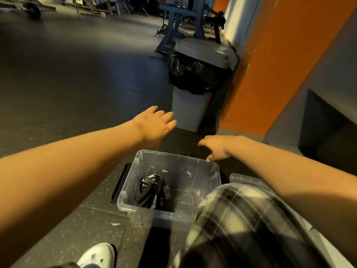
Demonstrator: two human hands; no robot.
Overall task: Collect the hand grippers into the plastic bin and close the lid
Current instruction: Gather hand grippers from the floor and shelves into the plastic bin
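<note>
Your knee (231, 209) overlaps the bin (146, 215) (lid (245, 179) off); left hand (154, 126) and right hand (218, 147), spread and empty, reach beyond, so leaning could tip it.

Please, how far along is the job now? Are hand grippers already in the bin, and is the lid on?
Done: black hand grippers lie inside the clear plastic bin. In hand: nothing. The left hand and the right hand reach past the bin, both empty. Left: the lid lies beside the bin, not yet on. No other grippers are in view.
</note>
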